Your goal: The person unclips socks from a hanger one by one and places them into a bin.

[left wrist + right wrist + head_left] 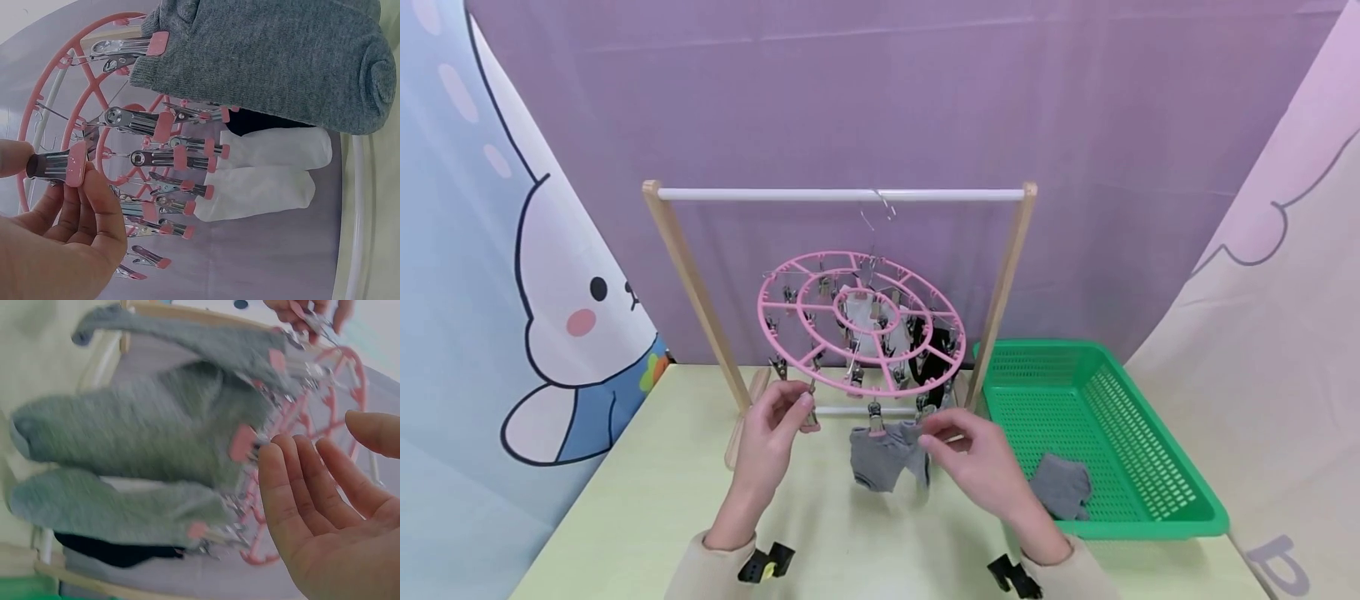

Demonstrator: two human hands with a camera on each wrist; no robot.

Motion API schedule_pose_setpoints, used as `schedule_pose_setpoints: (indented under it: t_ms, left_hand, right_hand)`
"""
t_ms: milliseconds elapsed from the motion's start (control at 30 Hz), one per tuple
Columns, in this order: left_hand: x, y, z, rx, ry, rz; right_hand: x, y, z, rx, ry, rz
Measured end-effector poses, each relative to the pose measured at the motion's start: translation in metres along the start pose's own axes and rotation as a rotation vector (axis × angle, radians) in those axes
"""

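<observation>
A pink round clip hanger (850, 317) hangs tilted from a white rail, with metal clips dangling beneath its rings. My left hand (772, 429) pinches one pink-tipped metal clip (59, 165) at the hanger's near left edge; no cloth is between that clip's tips. Grey socks (880, 457) hang from clips at the near side. My right hand (331, 506) is beside them, fingers extended and thumb apart, fingertips right by a pink clip tip (242, 443) on a grey sock (137, 425). White socks (269, 172) and a black sock (934, 354) hang farther back.
The hanger's stand has wooden posts (692, 287) and a white top rail (760, 195). To the right, a green plastic basket (1180, 450) holds a grey sock (1062, 487). A purple cloth (850, 100) covers the back behind the pale table (647, 500).
</observation>
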State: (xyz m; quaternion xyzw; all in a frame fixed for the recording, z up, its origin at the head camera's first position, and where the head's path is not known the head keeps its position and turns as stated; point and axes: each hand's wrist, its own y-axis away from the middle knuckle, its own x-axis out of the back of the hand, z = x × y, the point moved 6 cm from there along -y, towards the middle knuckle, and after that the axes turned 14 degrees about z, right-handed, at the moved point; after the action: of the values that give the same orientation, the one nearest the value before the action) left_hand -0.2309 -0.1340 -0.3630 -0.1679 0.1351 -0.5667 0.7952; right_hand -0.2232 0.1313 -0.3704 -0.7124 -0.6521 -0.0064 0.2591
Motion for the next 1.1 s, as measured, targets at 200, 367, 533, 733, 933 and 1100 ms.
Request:
schedule_pose_setpoints:
  t_ms: [200, 367, 533, 733, 933, 1100]
  left_hand:
    - [0.0, 0.0, -0.001, -0.002, 0.004, 0.004]
    - [-0.001, 0.001, -0.002, 0.007, 0.015, -0.013]
    - [-0.003, 0.001, -0.003, 0.009, 0.027, -0.037]
    - [-0.004, 0.001, 0.001, -0.038, 0.009, -0.049]
    - [-0.003, 0.002, 0.004, -0.078, -0.077, 0.002]
    - [0.001, 0.008, 0.013, -0.195, -0.146, 0.106]
  right_hand:
    - [-0.024, 0.0, 0.01, 0.006, -0.013, -0.083]
    - [-0.036, 0.0, 0.014, 0.008, -0.033, -0.116]
    - [-0.043, -0.002, 0.015, 0.031, -0.027, -0.102]
    - [-0.048, -0.003, 0.017, 0.004, -0.068, -0.106]
    - [-0.051, -0.001, 0.015, -0.021, -0.116, -0.129]
    - [-0.051, 0.001, 0.01, -0.021, -0.149, -0.153]
